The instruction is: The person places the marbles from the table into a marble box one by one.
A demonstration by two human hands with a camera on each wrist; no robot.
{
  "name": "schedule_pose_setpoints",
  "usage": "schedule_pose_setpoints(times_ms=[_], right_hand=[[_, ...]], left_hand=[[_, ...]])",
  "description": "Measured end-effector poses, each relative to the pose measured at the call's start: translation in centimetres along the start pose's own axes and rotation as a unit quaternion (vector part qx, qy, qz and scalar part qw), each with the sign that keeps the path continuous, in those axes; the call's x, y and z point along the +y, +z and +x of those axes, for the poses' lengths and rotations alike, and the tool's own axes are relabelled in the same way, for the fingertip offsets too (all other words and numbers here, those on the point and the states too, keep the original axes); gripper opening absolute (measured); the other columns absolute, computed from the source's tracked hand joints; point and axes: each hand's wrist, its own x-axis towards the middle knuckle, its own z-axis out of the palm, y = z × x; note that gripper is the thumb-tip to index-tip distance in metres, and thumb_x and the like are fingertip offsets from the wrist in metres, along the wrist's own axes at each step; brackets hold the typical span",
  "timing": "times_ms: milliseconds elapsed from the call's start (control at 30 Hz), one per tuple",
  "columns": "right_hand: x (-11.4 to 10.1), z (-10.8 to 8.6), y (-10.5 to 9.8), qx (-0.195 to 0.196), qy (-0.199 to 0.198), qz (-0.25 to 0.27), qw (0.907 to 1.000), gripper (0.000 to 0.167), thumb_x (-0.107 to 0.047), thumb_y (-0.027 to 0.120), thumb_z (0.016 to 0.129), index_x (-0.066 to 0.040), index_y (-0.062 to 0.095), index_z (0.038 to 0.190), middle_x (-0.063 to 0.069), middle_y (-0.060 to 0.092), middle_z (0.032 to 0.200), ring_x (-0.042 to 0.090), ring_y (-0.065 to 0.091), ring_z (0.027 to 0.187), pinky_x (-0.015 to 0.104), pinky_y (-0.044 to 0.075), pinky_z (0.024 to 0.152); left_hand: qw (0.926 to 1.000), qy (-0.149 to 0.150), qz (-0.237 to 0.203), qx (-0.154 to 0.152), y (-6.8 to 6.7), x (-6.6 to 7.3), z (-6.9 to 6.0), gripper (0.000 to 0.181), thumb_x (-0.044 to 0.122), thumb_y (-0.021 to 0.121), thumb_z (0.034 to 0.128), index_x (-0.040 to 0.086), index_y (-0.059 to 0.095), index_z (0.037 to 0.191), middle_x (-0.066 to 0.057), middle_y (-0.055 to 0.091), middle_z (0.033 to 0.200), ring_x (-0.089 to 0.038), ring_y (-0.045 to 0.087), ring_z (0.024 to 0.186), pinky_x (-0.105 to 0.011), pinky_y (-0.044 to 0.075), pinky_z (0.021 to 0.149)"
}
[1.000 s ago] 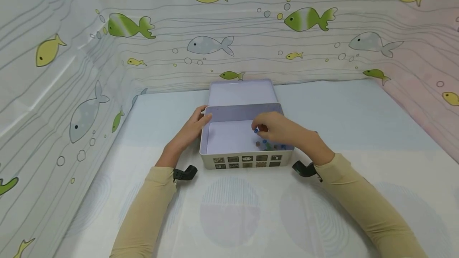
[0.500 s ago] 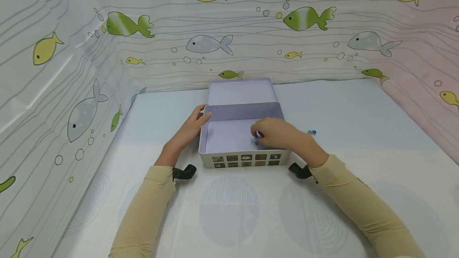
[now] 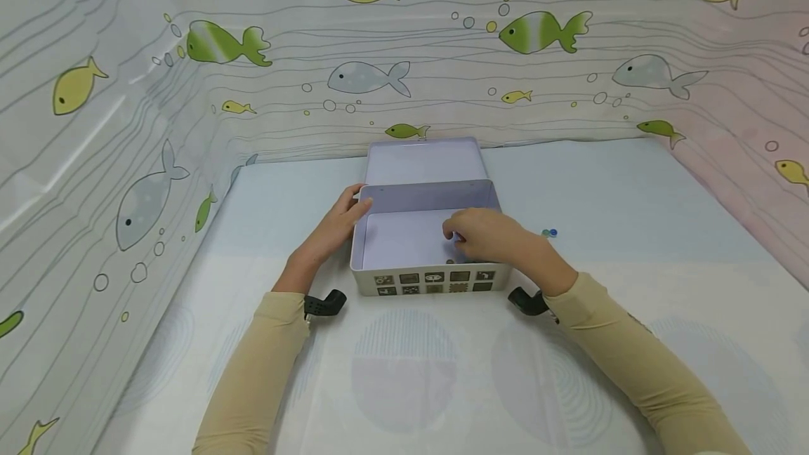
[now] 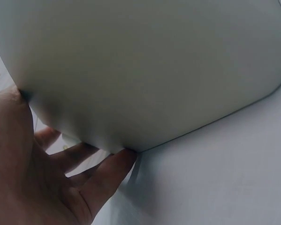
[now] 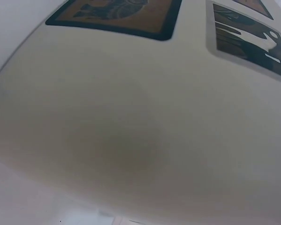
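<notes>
A pale tin box (image 3: 404, 239) with small square pictures on its front stands on the table, its lid (image 3: 426, 161) tipped open at the back. My left hand (image 3: 340, 222) grips its left side, thumb on the rim; in the left wrist view the fingers (image 4: 110, 176) bend round the edge. Inside the box at the right, my right hand (image 3: 487, 234) has curled fingers, with a bit of a blue marble (image 3: 456, 236) barely showing between finger and thumb. A brown marble (image 3: 449, 262) lies below it by the front wall. The right wrist view shows only the tin's outside (image 5: 126, 103).
A blue marble (image 3: 553, 233) and a green marble (image 3: 546, 233) lie on the table to the right of the box. Behind the table rises a sheet (image 3: 455, 104) printed with fish. Each wrist carries a black camera mount (image 3: 325, 302).
My right hand has lowered in the box towards the front, covering most marbles there. The brown marble has shifted towards the front wall. Marbles beside the wrist have come into view. My left hand stays put.
</notes>
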Motion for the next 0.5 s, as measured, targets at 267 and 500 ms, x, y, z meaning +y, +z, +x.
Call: schedule_pose_setpoints(times_ms=[267, 500], right_hand=[[0.3, -0.1, -0.2, 0.023, -0.014, 0.037, 0.999, 0.019, -0.002, 0.059, 0.092, -0.009, 0.073, 0.103, 0.0, 0.071, 0.094, 0.013, 0.055, 0.074, 0.03, 0.048, 0.069], [0.9, -0.5, -1.3, 0.047, 0.003, 0.078, 0.9959, 0.022, -0.004, 0.055, 0.094, -0.006, 0.072, 0.108, 0.004, 0.072, 0.099, 0.015, 0.059, 0.081, 0.032, 0.052, 0.075]], left_hand=[[1.0, -0.002, -0.003, 0.005, -0.1, -1.5, 1.0, 0.064, 0.051, 0.04, 0.1043, 0.027, 0.014, 0.158, -0.015, 0.022, 0.164, -0.039, 0.027, 0.15, -0.063, 0.033, 0.113], [0.9998, 0.011, 0.0, 0.015, 0.0, -2.5, 1.6, 0.067, 0.06, 0.042, 0.1007, 0.032, 0.017, 0.157, -0.013, 0.027, 0.162, -0.036, 0.03, 0.148, -0.062, 0.033, 0.113]])
